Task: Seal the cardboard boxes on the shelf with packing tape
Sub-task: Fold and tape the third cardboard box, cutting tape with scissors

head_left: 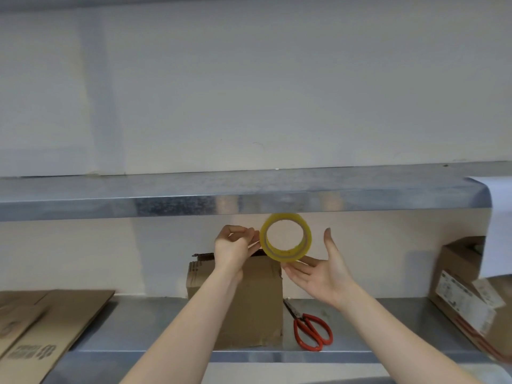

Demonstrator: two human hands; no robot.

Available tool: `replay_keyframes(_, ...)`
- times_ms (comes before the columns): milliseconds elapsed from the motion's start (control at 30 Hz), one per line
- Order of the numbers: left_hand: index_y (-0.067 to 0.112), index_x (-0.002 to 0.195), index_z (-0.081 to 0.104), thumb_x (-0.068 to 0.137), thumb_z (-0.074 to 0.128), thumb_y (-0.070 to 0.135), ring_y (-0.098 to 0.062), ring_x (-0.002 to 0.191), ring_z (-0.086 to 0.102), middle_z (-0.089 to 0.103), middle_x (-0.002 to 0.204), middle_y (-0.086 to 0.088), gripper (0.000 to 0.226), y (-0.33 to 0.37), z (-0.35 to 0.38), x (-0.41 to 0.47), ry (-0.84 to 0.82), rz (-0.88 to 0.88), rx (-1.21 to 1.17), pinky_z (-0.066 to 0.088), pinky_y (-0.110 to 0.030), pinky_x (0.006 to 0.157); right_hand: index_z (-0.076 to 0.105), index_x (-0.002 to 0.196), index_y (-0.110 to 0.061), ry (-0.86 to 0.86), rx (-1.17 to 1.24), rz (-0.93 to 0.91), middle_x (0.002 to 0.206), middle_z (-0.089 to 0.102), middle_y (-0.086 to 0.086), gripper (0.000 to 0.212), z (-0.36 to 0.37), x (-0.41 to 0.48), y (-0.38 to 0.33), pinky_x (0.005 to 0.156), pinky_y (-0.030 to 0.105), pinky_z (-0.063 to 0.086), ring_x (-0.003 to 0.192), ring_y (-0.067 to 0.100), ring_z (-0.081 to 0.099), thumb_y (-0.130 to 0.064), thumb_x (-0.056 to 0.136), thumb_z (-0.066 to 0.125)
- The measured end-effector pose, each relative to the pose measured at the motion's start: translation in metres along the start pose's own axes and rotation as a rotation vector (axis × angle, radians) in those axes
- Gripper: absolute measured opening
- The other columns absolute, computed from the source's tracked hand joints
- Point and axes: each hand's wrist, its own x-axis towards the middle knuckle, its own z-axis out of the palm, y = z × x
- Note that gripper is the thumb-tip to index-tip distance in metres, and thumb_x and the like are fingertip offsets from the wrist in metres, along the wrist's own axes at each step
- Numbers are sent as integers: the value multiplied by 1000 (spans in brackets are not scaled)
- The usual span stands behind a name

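Progress: early; no tape shows on the cardboard box [257, 300] on the shelf [138, 322], and you hold the tape roll [288, 252] up near its top. Your left hand [234, 246] has a pinching grip on the roll's edge; your right hand [318, 270] is released, straight fingers propping the roll from below. Contents of this box and the tilted box [465, 289] at far right: hidden.

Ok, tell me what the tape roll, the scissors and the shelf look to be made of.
The tape roll looks like clear, yellowish plastic film: glossy and translucent at the rim. The scissors seem to have dark metal blades and red handles, probably plastic or coated, with a smooth sheen. The shelf looks like sheet metal, possibly galvanised steel: grey, mottled, dimly reflective.
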Motion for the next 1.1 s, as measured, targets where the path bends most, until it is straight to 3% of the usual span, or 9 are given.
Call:
replay_keyframes(133,5,87,48,93,55,-3,-24,79,69,64,91,-25,12,-9,4,-6,-22,37,-24,59,-27,66,47,127,3,-40,70,10,124,53,32,94,21,2,21,102,46,45,116,44,55,-59,62,73)
replay_keyframes(233,4,89,48,92,55,-4,-22,79,68,64,84,-20,11,-14,4,-11,-57,60,-19,58,-26,65,50,125,6,-46,93,10,120,58,31,106,33,5,26,107,47,41,119,40,55,-69,53,73)
replay_keyframes(333,4,90,50,91,57,-5,-25,81,70,65,81,-21,12,-13,1,-13,-106,96,31,59,-30,69,50,125,-2,9,193,-61,112,66,26,106,44,12,27,92,48,53,102,38,66,-64,47,85)
replay_keyframes(433,2,101,50,89,61,-5,-24,83,71,69,84,-23,18,-10,0,-16,-155,110,74,59,-29,72,47,128,-8,206,186,-213,114,64,21,92,53,23,27,77,41,59,92,33,70,-47,55,88)
replay_keyframes(533,1,112,49,86,65,-4,-24,87,72,72,87,-19,31,-6,-4,-16,-157,74,117,58,-24,71,48,129,-10,324,26,-367,119,60,12,93,60,29,28,91,41,54,102,27,64,-47,52,86)
replay_keyframes(633,-3,112,51,86,65,-5,-24,81,72,72,80,-12,29,3,-11,-9,-101,-17,82,58,-23,66,31,135,-21,374,-111,-514,120,53,3,99,65,30,31,103,43,45,109,22,57,-36,54,86)
replay_keyframes(767,-9,106,56,88,63,-5,-26,79,70,70,87,-20,20,16,-29,0,-97,-123,44,60,-25,65,25,137,-32,262,-111,-546,125,51,7,97,57,32,38,102,48,46,113,23,58,-11,65,86)
replay_keyframes(900,-7,96,61,91,58,-4,-25,82,70,69,90,-21,6,23,-34,3,-156,-184,25,59,-25,64,39,120,-22,5,-30,-503,114,60,11,65,56,27,39,88,53,53,103,28,63,9,74,74)
replay_keyframes(1100,-5,91,60,90,58,-5,-26,85,70,70,91,-20,3,27,-33,7,-179,-227,11,58,-32,77,36,119,-24,-165,56,-408,105,62,11,72,56,23,23,100,50,45,95,25,63,13,66,67)
